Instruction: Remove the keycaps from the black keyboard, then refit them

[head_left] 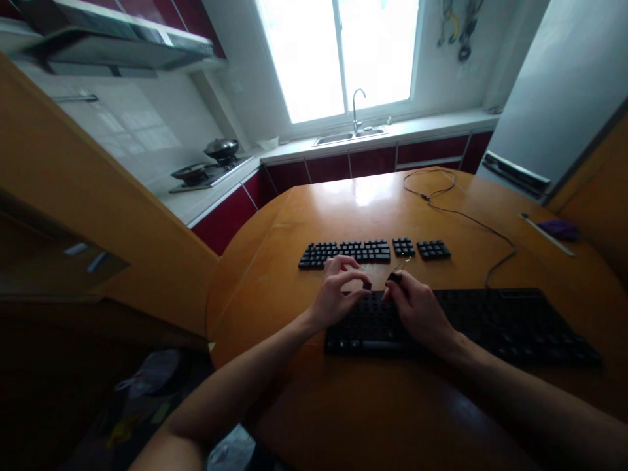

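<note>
While the left hand [338, 291] is pinching a small black cap [367, 286] between thumb and forefinger, its other fingers curling loosely, the right hand [422, 314] is clamping its fingers around the black grip of a puller [394, 278], whose thin wires are pointing away from the person. The cap is sitting at the left hand's fingertips, just left of the puller, with a narrow gap showing between them. Both hands are hovering over or resting on the left part of a black keyboard [495, 320]; whether either is touching it, I cannot tell. Its right part is stretching out beyond the right wrist, and a cable [473, 217] is running from its back edge and looping across the table [255, 281]. Just beyond the hands, loose caps are lying in three groups: a wide block [363, 251] nearest the left hand, then two smaller blocks [403, 246] to its right. Farther right, a white strip [548, 235] is lying near a purple cloth [559, 229]. Past the table, a sink [334, 139] is standing under a bright window [314, 59], a stove [210, 175] is occupying the left counter, and a fridge [554, 98] is standing at right.
</note>
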{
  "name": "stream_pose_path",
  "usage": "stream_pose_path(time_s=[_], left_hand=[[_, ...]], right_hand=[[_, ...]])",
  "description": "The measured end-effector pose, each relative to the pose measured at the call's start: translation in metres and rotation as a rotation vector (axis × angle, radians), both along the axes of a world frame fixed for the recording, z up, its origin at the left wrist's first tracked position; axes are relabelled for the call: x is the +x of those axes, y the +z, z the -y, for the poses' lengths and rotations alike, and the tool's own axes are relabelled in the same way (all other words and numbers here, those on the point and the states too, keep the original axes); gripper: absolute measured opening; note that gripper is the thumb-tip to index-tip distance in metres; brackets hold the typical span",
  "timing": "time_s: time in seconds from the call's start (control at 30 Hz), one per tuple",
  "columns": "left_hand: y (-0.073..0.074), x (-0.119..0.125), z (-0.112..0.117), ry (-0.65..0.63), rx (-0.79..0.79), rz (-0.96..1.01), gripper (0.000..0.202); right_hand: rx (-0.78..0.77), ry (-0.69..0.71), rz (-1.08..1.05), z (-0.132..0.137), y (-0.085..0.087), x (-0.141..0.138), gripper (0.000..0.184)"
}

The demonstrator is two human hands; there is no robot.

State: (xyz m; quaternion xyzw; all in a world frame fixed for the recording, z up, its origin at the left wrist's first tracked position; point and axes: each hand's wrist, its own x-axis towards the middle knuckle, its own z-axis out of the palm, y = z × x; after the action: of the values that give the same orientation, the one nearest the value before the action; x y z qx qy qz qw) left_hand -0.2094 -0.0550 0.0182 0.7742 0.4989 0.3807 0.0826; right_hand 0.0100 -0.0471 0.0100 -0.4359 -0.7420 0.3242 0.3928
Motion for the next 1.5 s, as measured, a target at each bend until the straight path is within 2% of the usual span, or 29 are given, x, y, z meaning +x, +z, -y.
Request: stream_pose_path(time_s=[0.1,0.13,0.2,0.27,0.4,0.7,1.0,1.2,1.27,1.33,1.4,1.5], left_hand=[[-0.006,-0.038,-0.025,0.288,0.029,-0.109,0.015],[-0.009,-0.050,-0.032,0.356,0.013,-0.137,0.016],[-0.017,-0.068,-0.043,0.414,-0.005,-0.169,0.018],[-0.024,-0.077,-0.049,0.413,-0.018,-0.198,0.019],[-0.033,-0.077,-0.050,0.395,-0.046,-0.245,0.020],[-0.032,-0.078,-0.048,0.422,-0.043,-0.213,0.037],[-0.036,-0.077,-0.052,0.454,-0.006,-0.181,0.037],[-0.035,-0.078,-0.053,0.448,0.000,-0.164,0.044],[-0.032,-0.074,-0.051,0.432,0.015,-0.150,0.046],[-0.026,-0.065,-0.046,0.349,0.033,-0.124,0.041],[-0.017,-0.052,-0.038,0.192,0.031,-0.098,0.033],[-0.003,-0.030,-0.022,-0.112,-0.040,-0.113,0.023]], right_hand=[[0.004,-0.010,-0.037,-0.003,0.001,0.001,0.024],[0.003,-0.011,-0.043,-0.003,0.000,0.001,0.025],[-0.007,-0.007,-0.040,-0.003,-0.001,0.001,0.024],[-0.022,0.006,-0.035,-0.002,-0.001,0.001,0.023],[-0.042,0.017,-0.054,0.001,0.001,0.002,0.023],[-0.030,0.036,-0.065,0.000,0.003,0.002,0.024],[-0.018,0.037,-0.070,0.000,0.003,0.002,0.024],[-0.002,0.063,-0.082,-0.005,0.016,0.010,0.023],[-0.011,0.125,-0.039,-0.008,0.022,0.015,0.023],[-0.020,0.207,0.029,-0.009,0.025,0.019,0.023],[-0.019,0.294,0.102,-0.007,0.024,0.021,0.024],[0.014,0.421,0.166,-0.003,0.018,0.023,0.023]])
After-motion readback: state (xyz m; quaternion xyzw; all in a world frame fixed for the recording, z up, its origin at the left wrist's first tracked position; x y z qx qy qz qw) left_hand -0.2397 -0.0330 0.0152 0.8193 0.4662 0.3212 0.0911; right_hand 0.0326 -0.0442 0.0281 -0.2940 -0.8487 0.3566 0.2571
